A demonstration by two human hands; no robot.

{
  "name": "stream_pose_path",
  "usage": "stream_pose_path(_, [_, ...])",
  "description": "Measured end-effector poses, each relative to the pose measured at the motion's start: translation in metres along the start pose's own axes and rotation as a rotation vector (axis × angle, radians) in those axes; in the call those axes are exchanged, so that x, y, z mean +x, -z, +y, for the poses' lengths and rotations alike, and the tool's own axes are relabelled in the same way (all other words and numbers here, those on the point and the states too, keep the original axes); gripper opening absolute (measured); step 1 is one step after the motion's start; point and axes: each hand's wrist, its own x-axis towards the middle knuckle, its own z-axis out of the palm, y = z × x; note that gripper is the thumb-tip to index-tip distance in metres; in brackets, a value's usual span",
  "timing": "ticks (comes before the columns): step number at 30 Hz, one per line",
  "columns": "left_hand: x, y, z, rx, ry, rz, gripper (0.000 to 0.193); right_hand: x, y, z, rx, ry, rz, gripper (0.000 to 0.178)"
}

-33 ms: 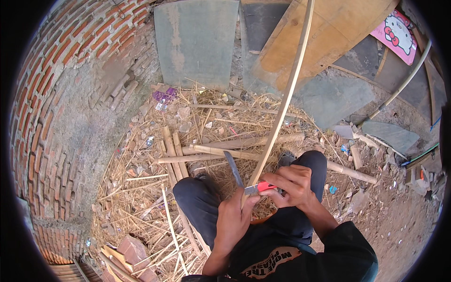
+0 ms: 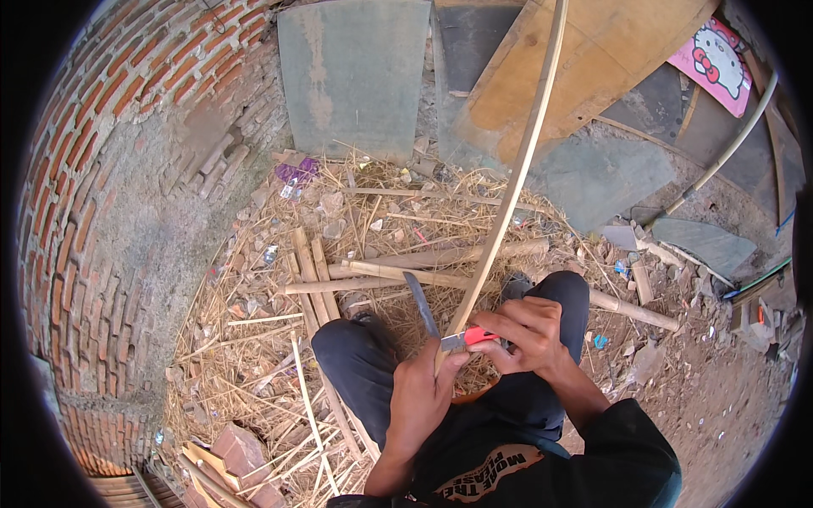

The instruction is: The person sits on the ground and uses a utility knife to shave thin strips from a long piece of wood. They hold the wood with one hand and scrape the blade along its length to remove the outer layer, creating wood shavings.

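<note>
Left hand (image 2: 421,398) grips long bamboo strip (image 2: 518,169); right hand (image 2: 527,334) closed on red-handled knife (image 2: 440,326), blade against strip.

A brick wall (image 2: 93,212) stands to the left. Bamboo pieces (image 2: 398,269) lie on straw (image 2: 254,339) before the person's knees, with boards (image 2: 584,76) leaning behind them.

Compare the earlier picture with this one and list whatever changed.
Nothing visibly changed. The left hand still grips the long bamboo strip, the right hand still holds the red-handled knife against it, and the bamboo pieces lie on the ground as before.
</note>
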Motion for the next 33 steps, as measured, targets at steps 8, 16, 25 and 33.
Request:
stream_pose_path(8, [-0.001, -0.001, 0.000, 0.004, -0.024, 0.000, 0.038, 0.005, 0.009, -0.001, -0.016, 0.015, -0.029, 0.028])
stream_pose_path(16, [-0.026, -0.008, -0.013, -0.021, 0.062, -0.045, 0.038, 0.019, 0.026, 0.063, -0.010, -0.286, 0.233, 0.023])
stream_pose_path(25, [-0.038, -0.004, -0.017, 0.033, 0.088, -0.035, 0.034, 0.027, 0.027, 0.082, 0.069, -0.297, 0.200, 0.023])
stream_pose_path(33, [-0.053, -0.004, -0.031, 0.112, 0.140, -0.086, 0.037, 0.049, 0.041, 0.121, 0.041, -0.424, 0.188, 0.024])
